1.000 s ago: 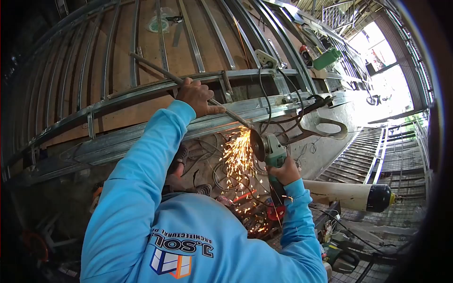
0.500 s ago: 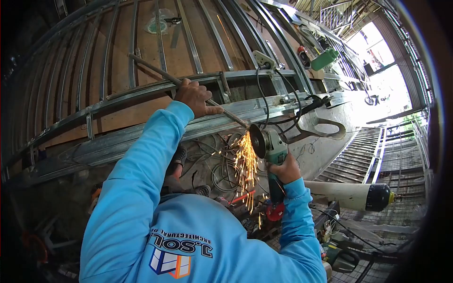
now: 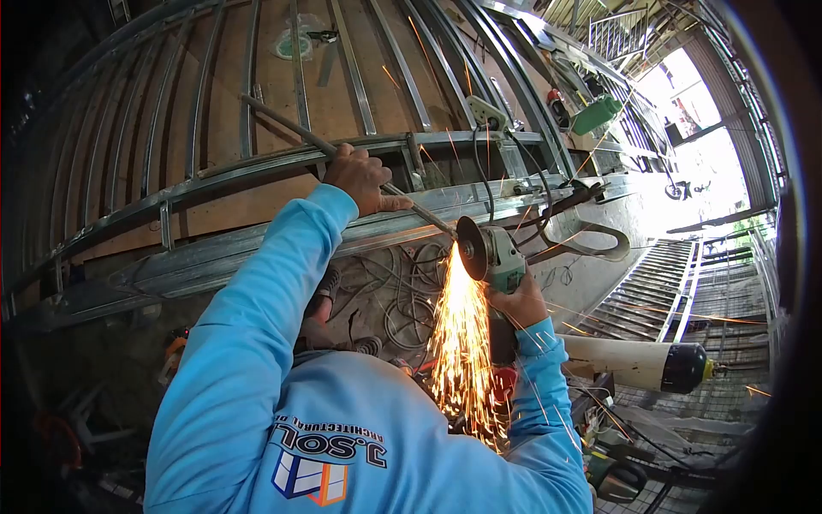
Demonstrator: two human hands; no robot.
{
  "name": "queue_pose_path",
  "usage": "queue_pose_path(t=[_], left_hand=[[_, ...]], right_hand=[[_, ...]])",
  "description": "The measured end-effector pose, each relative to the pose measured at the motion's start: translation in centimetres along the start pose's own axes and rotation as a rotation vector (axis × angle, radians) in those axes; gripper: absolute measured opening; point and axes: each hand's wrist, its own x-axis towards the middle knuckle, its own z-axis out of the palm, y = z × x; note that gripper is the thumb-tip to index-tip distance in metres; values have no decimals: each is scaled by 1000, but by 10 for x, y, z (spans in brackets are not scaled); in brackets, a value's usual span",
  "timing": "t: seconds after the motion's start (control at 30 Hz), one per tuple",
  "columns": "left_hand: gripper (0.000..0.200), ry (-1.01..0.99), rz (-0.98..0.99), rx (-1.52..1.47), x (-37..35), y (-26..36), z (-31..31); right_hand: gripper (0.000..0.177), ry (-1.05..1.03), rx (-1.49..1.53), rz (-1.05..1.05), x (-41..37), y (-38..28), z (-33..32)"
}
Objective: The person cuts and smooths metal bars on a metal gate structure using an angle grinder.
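Observation:
My left hand (image 3: pixel 358 178) is wrapped round a thin metal rod (image 3: pixel 287 122), its thumb lying along it. The rod slants down to the right across the steel frame (image 3: pixel 342 147). My right hand (image 3: pixel 522 301) grips a green angle grinder (image 3: pixel 505 270) by its body. The grinder's dark disc (image 3: pixel 473 248) touches the rod's near end. A thick stream of bright sparks (image 3: pixel 462 343) pours down from the contact, and single sparks fly to the sides. The lower part of the grinder is partly hidden by the sparks and my hand.
Steel bars (image 3: pixel 197 103) run over brown boards at the back. A power outlet box (image 3: pixel 486 111) with black cables sits on the frame. A green bottle (image 3: pixel 597 114) stands beyond. Coiled cables (image 3: pixel 402 308) lie on the floor. A pale gas cylinder (image 3: pixel 621 360) lies at the right.
The spark stream has become much thicker and brighter, with sparks now scattering upward and to the right. The grinder has shifted slightly right. Both hands keep their grips.

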Motion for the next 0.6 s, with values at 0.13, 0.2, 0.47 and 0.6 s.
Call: queue_pose_path(t=[0.13, 0.2, 0.47, 0.6], left_hand=[[77, 197, 55, 3, 0, -5, 16], [76, 212, 58, 9, 0, -6, 18], [82, 43, 10, 10, 1, -2, 9], [82, 59, 26, 25, 1, -3, 10]], right_hand=[[72, -14, -106, 71, 1, 7, -5], [71, -9, -132, 90, -1, 7, -4], [73, -8, -259, 131, 0, -5, -5], [72, 19, -141, 25, 1, 3, -4]])
